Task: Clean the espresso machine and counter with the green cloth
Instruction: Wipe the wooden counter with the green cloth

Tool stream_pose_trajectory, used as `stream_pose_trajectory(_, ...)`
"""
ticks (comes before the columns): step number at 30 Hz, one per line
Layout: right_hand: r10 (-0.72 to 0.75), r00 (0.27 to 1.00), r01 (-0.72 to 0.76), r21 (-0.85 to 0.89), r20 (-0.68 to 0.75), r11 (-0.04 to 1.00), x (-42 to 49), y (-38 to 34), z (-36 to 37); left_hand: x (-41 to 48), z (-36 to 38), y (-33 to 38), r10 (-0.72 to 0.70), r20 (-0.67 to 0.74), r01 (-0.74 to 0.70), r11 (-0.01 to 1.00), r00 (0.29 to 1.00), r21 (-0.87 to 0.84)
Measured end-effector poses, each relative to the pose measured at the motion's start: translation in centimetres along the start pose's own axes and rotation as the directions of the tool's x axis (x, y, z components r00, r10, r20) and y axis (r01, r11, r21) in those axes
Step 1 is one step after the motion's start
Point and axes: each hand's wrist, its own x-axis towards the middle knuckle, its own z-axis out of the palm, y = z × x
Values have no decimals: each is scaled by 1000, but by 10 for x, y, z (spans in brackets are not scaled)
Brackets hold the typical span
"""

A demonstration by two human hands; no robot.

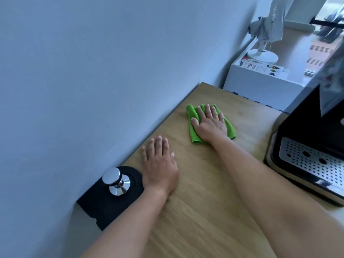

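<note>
Near the far end of the wooden counter [204, 202], flat under the right hand [208, 123]: the green cloth [193, 118], folded, lying well short of the wall and apart from the espresso machine [307, 146]. Right palm spread open, all 5 fingers extended and pressing down on the cloth, not clutching it; green edges showing past the fingertips, beside the thumb and beyond the little-finger side. Left hand [160, 168] also open and flat, palm down on bare wood, nearer the body and holding nothing, its outer edge just touching a black tamping mat [111, 202].

On that mat, standing upright: 1 chrome tamper [116, 181], round knob up, base down. Mat pushed against the pale blue wall [93, 71] at the counter's left edge.

At the right edge, black body of the espresso machine with a perforated steel drip tray [312, 162] in front; nothing resting on the grate, 3 larger dark holes among the small ones.

Beyond the counter's far end, lower down, a white cabinet [260, 81] carrying a white desk fan [268, 30] on a round base and a printed sheet [260, 67] reading "Thai" in large letters; smaller print too blurred to read.
</note>
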Motion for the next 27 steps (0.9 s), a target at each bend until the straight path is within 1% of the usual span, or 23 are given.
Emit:
stream_pose_trajectory(2, -116, 993, 116, -11, 11, 993, 2, -26, 3, 0, 1, 0, -9, -3, 9, 1000, 1000, -4)
stream_pose_trajectory(5, -294, 955, 295, -25, 38, 955, -30, -47, 10, -1, -2, 1, -16, -4, 16, 999, 1000, -41)
stream_pose_trajectory(7, -358, 933, 358, -27, 28, 933, -69, -43, 15, -2, -7, 2, -20, 6, 21, 997, 1000, -68)
stream_pose_trajectory(9, -378, 926, 379, -28, 11, 925, -107, -29, 23, 0, -7, 2, -35, 22, 37, 995, 999, -87)
stream_pose_trajectory(11, -346, 938, 346, -25, 3, 938, -148, -8, 24, -2, -9, 1, -25, 34, 28, 996, 999, -89)
stream_pose_trajectory(15, -162, 987, 161, -25, -17, 987, -221, 32, 27, -15, -11, 9, -44, 74, 49, 997, 996, -62)
stream_pose_trajectory(18, -51, 997, 54, 51, -57, 997, -272, 39, 28, -36, -17, 16, -57, 146, 72, 993, 988, -99)
stream_pose_trajectory(21, -19, 995, 29, 102, -96, 994, -319, 35, 30, -70, -21, 18, 13, 201, 11, 993, 979, -119)
stream_pose_trajectory(24, 17, 981, 3, 104, -191, 995, -355, 21, 31, -98, -25, 16, 84, 252, -52, 990, 964, -132)
stream_pose_trajectory(27, 69, 978, -53, 87, -198, 995, -387, 4, 43, -117, -38, 23, 222, 266, -155, 956, 938, -251)
